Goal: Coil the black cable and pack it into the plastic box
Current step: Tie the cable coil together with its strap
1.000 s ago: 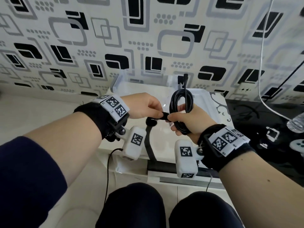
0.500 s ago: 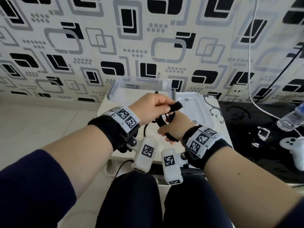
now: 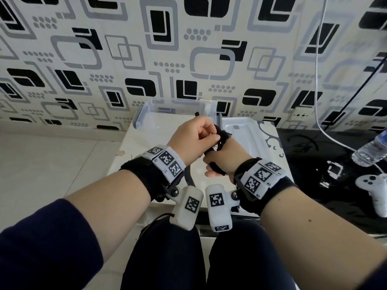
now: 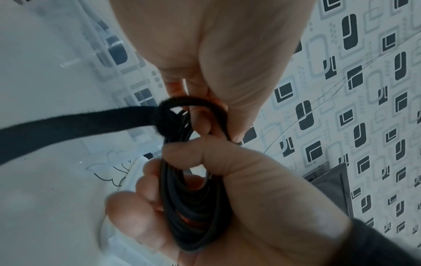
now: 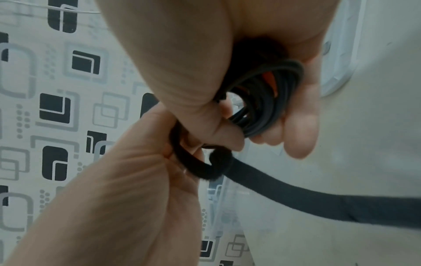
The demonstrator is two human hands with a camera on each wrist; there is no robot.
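Observation:
The black cable [image 4: 193, 207] is wound into a tight coil [image 5: 262, 108] that my right hand [image 3: 213, 164] grips in its curled fingers above the white table. A black fuzzy strap [image 4: 198, 102] loops over the top of the coil. My left hand [image 3: 211, 137] pinches that strap loop [image 5: 193, 169] between thumb and fingers, pressed against the right hand. The strap's long tail [image 4: 68, 126] trails down toward the table. The clear plastic box [image 3: 146, 114] stands open just beyond the hands by the wall. Most of the coil is hidden in the head view.
The box's clear lid [image 3: 247, 135] lies on the white table [image 3: 134, 155] right of the box. On the dark surface at right lie a water bottle [image 3: 370, 149] and a white game controller [image 3: 374, 189]. A white cord [image 3: 320, 80] hangs down the patterned wall.
Both hands came together and moved up toward the box. The coil, upright in the right hand before, is now tucked down in the fist, and the left hand has drawn the strap over it.

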